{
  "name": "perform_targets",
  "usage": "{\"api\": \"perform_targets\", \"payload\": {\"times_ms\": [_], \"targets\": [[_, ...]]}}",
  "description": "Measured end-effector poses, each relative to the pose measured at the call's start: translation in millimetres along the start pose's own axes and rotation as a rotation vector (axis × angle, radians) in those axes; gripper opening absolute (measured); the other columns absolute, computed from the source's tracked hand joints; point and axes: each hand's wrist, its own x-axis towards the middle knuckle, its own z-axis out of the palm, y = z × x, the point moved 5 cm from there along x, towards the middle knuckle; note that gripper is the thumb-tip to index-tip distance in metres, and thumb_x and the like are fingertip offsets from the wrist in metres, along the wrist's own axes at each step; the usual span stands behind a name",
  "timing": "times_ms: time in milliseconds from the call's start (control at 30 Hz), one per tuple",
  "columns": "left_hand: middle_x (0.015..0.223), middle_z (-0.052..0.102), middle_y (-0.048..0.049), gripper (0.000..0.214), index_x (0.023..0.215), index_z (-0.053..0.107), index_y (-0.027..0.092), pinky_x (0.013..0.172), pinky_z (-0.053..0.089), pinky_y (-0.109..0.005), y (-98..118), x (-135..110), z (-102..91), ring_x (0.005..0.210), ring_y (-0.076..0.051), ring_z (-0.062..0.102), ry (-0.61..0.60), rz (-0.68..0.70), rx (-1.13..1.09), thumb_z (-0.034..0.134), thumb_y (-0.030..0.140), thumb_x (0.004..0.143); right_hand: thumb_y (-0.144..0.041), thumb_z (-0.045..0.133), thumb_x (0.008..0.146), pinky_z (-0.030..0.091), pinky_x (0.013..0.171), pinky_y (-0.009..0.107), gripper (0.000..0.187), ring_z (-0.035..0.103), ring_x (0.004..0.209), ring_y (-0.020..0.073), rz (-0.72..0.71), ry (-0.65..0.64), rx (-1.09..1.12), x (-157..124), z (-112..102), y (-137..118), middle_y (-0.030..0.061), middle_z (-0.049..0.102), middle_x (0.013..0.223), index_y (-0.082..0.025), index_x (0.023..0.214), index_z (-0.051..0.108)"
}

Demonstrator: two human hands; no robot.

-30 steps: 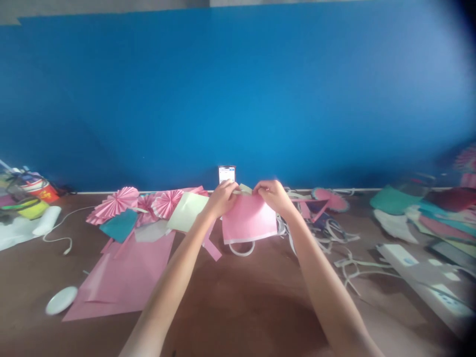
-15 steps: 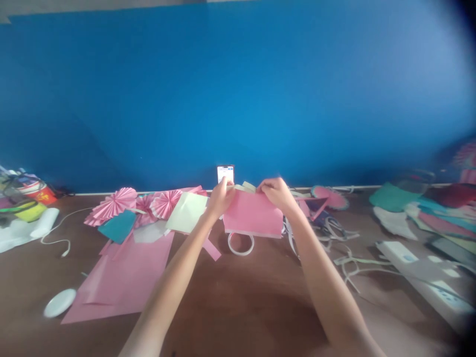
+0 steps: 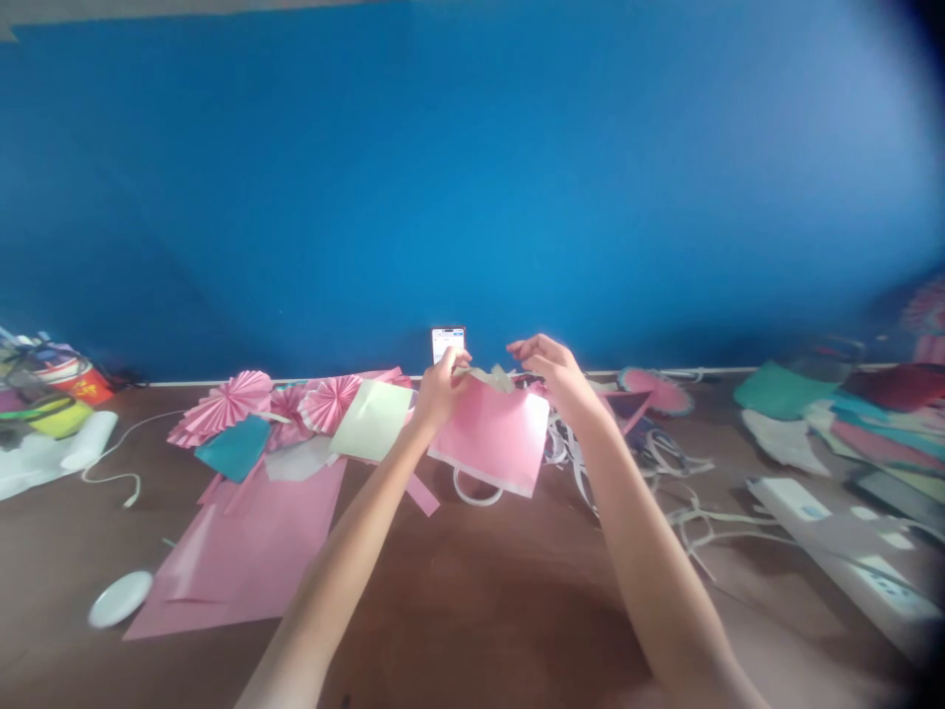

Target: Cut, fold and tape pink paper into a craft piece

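Note:
My left hand [image 3: 441,386] pinches the top edge of a pink paper sheet [image 3: 491,433] with a pale strip at its upper rim, holding it up above the brown floor. My right hand [image 3: 553,372] hovers just right of that edge with its fingers loosely spread, off the sheet. A ring of white tape [image 3: 472,489] lies on the floor under the sheet. A phone [image 3: 448,342] leans against the blue wall behind my hands.
A large pink sheet [image 3: 251,551], a pale green sheet [image 3: 373,418], a teal piece [image 3: 234,445] and pink paper fans [image 3: 228,399] lie left. White paper strips [image 3: 686,512] sprawl right, beside stacked coloured papers [image 3: 856,418]. A white disc [image 3: 120,598] and bags [image 3: 51,394] sit far left.
My right hand has let go of the sheet's top edge and lifted with fingers spread. The pink sheet now hangs tilted from my left hand alone.

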Motion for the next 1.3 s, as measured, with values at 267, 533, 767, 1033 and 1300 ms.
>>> {"api": "perform_targets", "payload": {"times_ms": [267, 533, 767, 1033, 1300], "targets": [[0.098, 0.069, -0.0029, 0.020, 0.111, 0.054, 0.023, 0.071, 0.045, -0.027, 21, -8, 1.4, 0.087, -0.020, 0.066, -0.060, 0.141, 0.186, 0.052, 0.025, 0.092, -0.022, 0.057, 0.086, 0.033, 0.094, 0.045, 0.014, 0.057, 0.100, 0.0266, -0.337, 0.011, -0.665, -10, 40, -11, 0.0066, 0.069, 0.105, -0.023, 0.093, 0.068], [0.084, 0.066, -0.0003, 0.034, 0.125, 0.048, 0.023, 0.063, 0.043, -0.025, 29, -10, 2.2, 0.073, -0.018, 0.064, -0.152, 0.138, 0.239, 0.054, 0.025, 0.092, -0.014, 0.052, 0.086, 0.033, 0.088, 0.042, 0.016, 0.057, 0.096, 0.0270, -0.382, -0.007, -0.749, -14, 51, -10, 0.0070, 0.070, 0.102, -0.022, 0.091, 0.066], [0.086, 0.069, -0.0029, 0.031, 0.124, 0.056, 0.023, 0.067, 0.045, -0.027, 25, -8, -0.2, 0.076, -0.019, 0.065, -0.120, 0.127, 0.169, 0.052, 0.030, 0.094, -0.015, 0.048, 0.089, 0.032, 0.081, 0.037, 0.013, 0.055, 0.090, 0.0255, -0.416, 0.000, -0.843, -15, 49, -11, 0.0060, 0.068, 0.093, -0.022, 0.088, 0.059], [0.098, 0.069, -0.0053, 0.028, 0.104, 0.067, 0.017, 0.080, 0.044, -0.027, 24, 0, -6.5, 0.091, -0.019, 0.063, -0.200, 0.090, -0.150, 0.047, 0.035, 0.096, -0.023, 0.040, 0.096, 0.034, 0.076, 0.034, 0.014, 0.053, 0.086, 0.0238, -0.439, 0.004, -0.761, -12, 36, -14, 0.0053, 0.066, 0.091, -0.023, 0.090, 0.053], [0.076, 0.057, 0.0002, 0.026, 0.087, 0.061, 0.017, 0.066, 0.037, -0.024, 21, 0, -4.2, 0.074, -0.015, 0.052, -0.172, 0.030, -0.235, 0.046, 0.037, 0.094, -0.022, 0.046, 0.096, 0.035, 0.080, 0.035, 0.010, 0.054, 0.089, 0.0227, -0.531, -0.030, -0.708, -14, 41, -18, 0.0037, 0.066, 0.093, -0.023, 0.092, 0.055]]}}
